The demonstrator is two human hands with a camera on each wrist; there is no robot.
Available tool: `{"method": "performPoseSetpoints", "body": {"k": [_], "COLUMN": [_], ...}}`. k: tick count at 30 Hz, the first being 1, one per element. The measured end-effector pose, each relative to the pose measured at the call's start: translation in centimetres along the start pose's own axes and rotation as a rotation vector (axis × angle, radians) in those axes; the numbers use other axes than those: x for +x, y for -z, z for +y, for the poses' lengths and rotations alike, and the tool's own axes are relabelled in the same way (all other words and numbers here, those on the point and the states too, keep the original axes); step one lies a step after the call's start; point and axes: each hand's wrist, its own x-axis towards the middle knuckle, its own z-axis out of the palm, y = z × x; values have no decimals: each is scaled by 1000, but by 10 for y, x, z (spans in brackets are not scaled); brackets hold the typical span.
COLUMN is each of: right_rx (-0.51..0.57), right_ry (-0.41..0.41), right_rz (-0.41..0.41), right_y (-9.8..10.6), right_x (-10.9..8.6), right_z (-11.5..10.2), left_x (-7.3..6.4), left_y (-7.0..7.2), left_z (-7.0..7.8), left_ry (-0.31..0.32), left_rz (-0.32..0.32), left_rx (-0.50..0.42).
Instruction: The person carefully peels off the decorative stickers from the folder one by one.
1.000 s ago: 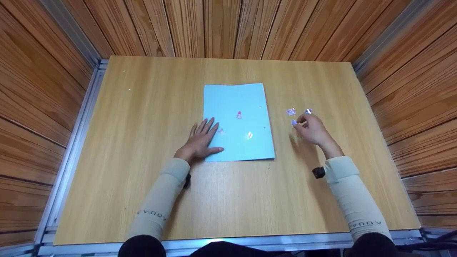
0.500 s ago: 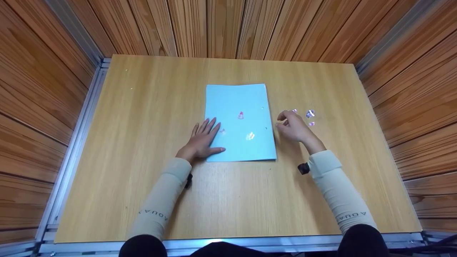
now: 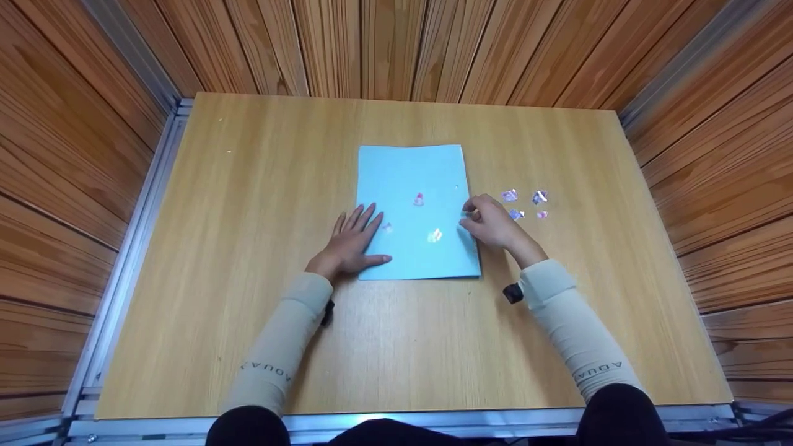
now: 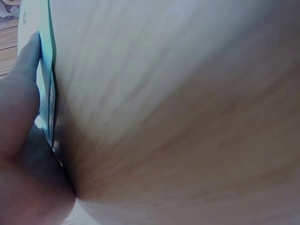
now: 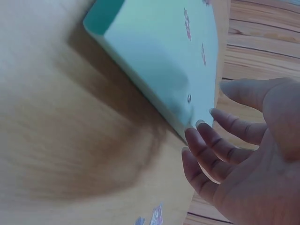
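A light-blue folder [image 3: 409, 260] lies on the table, with small stickers on its cover: a pink one [image 3: 419, 199], a shiny one [image 3: 435, 235] and a faint one [image 3: 387, 227]. My left hand [image 3: 349, 246] rests flat with spread fingers on its lower left side. The left wrist view shows the thumb [image 4: 29, 61] along the folder. At the right edge is my right hand [image 3: 492, 223], its fingers loosely bent. In the right wrist view, thumb and fingers stand apart with nothing between them, close to the folder's edge [image 5: 140, 89] and a small punched hole [image 5: 189, 98].
Several small shiny purple pieces lie to the right of the folder, among them one at the upper left [image 3: 509, 196] and one at the upper right [image 3: 539, 197]. Wooden walls enclose the table [image 3: 260, 186] at the back and sides.
My right hand has moved left, from the shiny pieces to the folder's right edge, uncovering the pieces. The left hand has stayed in place.
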Motion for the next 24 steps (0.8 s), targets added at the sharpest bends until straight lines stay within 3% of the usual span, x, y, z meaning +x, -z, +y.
{"method": "performPoseSetpoints", "body": {"k": [9,24], "right_rx": [-44,-63], "right_ry": [10,49], "right_rz": [-8,15], "right_y": [-21,-39], "right_x": [3,2], "right_z": [-8,-10], "left_x": [2,2], "left_y": [1,-1], "left_z": [1,0], "left_ry": [26,15], "left_rz": [-32,-16], "left_rx": [15,20]}}
